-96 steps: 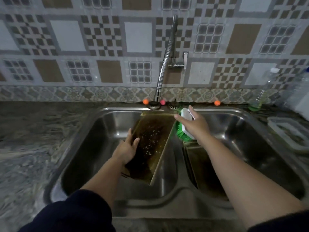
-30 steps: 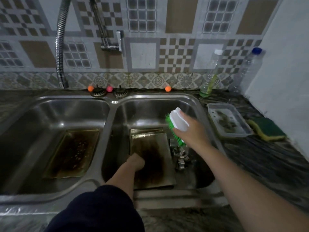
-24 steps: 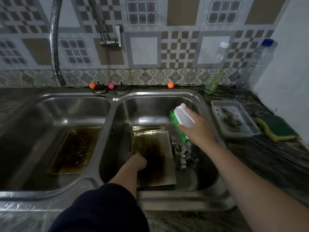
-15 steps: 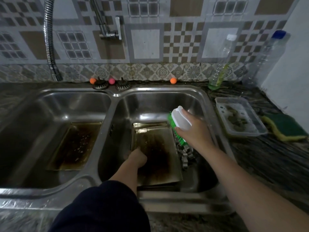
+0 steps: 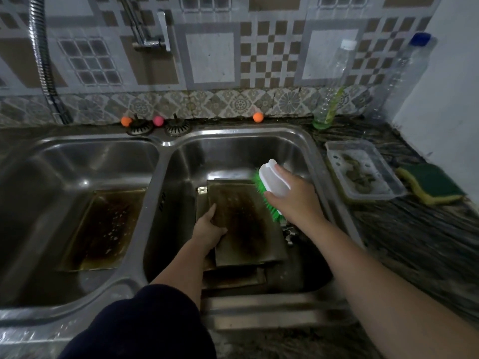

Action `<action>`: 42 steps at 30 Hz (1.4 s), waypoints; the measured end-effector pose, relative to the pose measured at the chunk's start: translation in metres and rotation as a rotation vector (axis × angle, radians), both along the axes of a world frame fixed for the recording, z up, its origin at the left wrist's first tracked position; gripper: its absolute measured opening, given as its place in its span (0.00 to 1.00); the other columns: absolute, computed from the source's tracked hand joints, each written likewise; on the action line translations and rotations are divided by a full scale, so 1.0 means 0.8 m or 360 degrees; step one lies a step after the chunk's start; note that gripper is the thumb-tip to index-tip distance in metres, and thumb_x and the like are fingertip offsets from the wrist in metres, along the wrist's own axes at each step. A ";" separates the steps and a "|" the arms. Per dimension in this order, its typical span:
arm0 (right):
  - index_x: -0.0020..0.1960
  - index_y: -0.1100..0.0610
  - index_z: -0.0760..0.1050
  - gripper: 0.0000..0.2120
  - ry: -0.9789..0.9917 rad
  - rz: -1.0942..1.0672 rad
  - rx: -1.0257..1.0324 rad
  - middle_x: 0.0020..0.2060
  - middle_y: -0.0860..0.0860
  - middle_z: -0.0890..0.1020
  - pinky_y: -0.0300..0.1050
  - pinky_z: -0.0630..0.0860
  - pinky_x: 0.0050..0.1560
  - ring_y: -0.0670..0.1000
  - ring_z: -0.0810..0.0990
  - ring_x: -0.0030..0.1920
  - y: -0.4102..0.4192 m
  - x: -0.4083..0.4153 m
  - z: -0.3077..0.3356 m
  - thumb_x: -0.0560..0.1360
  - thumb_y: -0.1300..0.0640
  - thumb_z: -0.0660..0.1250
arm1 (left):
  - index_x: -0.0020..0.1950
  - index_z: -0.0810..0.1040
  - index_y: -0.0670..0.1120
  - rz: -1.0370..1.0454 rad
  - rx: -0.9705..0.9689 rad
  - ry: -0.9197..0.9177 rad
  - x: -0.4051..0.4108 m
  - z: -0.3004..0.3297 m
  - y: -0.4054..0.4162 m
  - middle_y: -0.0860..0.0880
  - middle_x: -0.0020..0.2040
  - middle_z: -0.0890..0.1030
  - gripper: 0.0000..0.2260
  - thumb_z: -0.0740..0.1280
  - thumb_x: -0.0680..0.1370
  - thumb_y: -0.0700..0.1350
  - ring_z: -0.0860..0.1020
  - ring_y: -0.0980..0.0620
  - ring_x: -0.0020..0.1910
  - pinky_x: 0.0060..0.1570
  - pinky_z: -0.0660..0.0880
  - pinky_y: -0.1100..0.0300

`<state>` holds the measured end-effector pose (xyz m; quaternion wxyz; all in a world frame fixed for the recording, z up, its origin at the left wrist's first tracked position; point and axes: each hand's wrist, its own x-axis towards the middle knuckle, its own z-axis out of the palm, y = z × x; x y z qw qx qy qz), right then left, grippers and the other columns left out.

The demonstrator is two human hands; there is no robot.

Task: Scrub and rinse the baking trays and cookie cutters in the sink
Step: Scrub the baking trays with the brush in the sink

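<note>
Left hand (image 5: 207,230) gripping dirty baking tray (image 5: 246,224) at its left edge; right hand (image 5: 293,200) closed around scrub brush (image 5: 272,187), bristles just beside tray's right edge.

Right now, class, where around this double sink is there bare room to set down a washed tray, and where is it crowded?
Free: the dark stone counter in front of the clear plastic tub and green-and-yellow sponge. The left basin has bare steel behind its burnt baking tray. Crowded: the right basin, with stacked trays, both hands and the green-bristled brush.
</note>
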<state>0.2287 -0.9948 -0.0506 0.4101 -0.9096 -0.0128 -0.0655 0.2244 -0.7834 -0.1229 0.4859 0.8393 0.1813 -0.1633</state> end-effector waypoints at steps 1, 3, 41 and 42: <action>0.74 0.41 0.63 0.33 -0.0003 -0.0018 -0.0019 0.65 0.52 0.74 0.48 0.73 0.60 0.52 0.74 0.63 -0.003 0.001 0.007 0.72 0.51 0.71 | 0.77 0.57 0.54 0.0025 -0.0045 -0.0028 0.000 0.000 -0.001 0.45 0.71 0.70 0.35 0.68 0.75 0.35 0.70 0.46 0.67 0.66 0.68 0.55; 0.73 0.43 0.64 0.32 -0.0033 -0.0065 -0.0079 0.66 0.51 0.74 0.46 0.73 0.59 0.52 0.74 0.64 -0.014 0.005 0.026 0.71 0.50 0.71 | 0.77 0.57 0.54 0.0061 -0.0125 -0.0097 -0.001 0.002 -0.002 0.46 0.71 0.70 0.35 0.67 0.75 0.32 0.71 0.47 0.67 0.64 0.68 0.57; 0.76 0.42 0.55 0.32 -0.0299 -0.0032 -0.0258 0.59 0.51 0.77 0.43 0.73 0.56 0.51 0.76 0.58 0.113 0.014 0.056 0.76 0.44 0.64 | 0.76 0.58 0.53 0.0064 -0.0682 -0.0987 -0.034 0.090 -0.013 0.61 0.69 0.63 0.25 0.58 0.81 0.36 0.60 0.67 0.68 0.57 0.59 0.82; 0.77 0.42 0.54 0.32 -0.0275 -0.0004 -0.0303 0.58 0.53 0.78 0.45 0.74 0.57 0.52 0.77 0.58 0.120 0.027 0.067 0.77 0.44 0.63 | 0.76 0.58 0.52 0.0063 -0.0680 -0.1008 -0.035 0.091 -0.011 0.61 0.70 0.63 0.25 0.58 0.81 0.36 0.60 0.67 0.69 0.57 0.59 0.83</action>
